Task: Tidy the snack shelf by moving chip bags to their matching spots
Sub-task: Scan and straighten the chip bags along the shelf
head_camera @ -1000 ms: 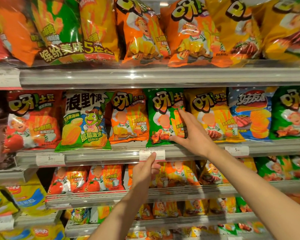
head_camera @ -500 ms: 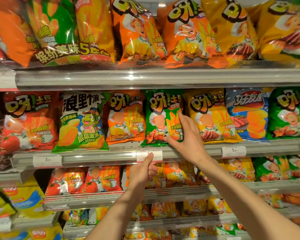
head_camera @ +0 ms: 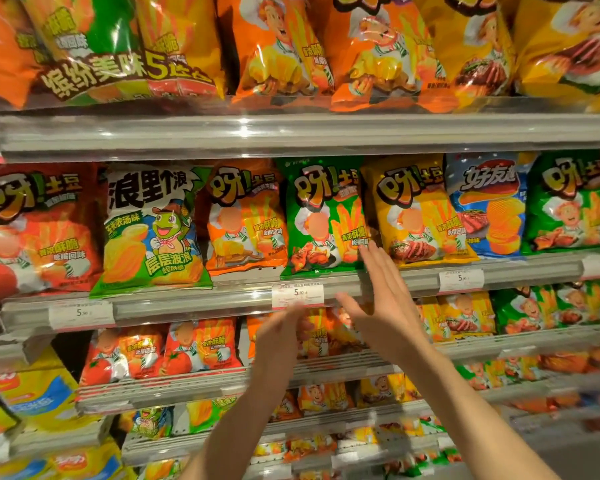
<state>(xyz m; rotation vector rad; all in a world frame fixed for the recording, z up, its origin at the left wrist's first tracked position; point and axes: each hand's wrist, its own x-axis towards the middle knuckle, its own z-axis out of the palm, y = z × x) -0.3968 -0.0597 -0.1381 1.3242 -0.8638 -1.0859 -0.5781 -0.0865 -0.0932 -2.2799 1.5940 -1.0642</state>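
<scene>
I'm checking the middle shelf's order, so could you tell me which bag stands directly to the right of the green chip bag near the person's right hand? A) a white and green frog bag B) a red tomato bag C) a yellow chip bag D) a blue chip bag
C: the yellow chip bag stands directly right of the green chip bag, whose lower right corner the right hand reaches toward.

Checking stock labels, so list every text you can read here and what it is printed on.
"浪里个浪", "层层波浪": frog bag
"呀!土豆", "香浓酥脆": green bag
"呀!土豆": yellow bag
"好友趣", last character partly cut off: blue bag
"缤纷美味5": multipack
"5.90": middle price tag; its small print is blurred
"5.": left price tag and right price tag, the rest blurred
Lower-shelf bags: too small to read
</scene>
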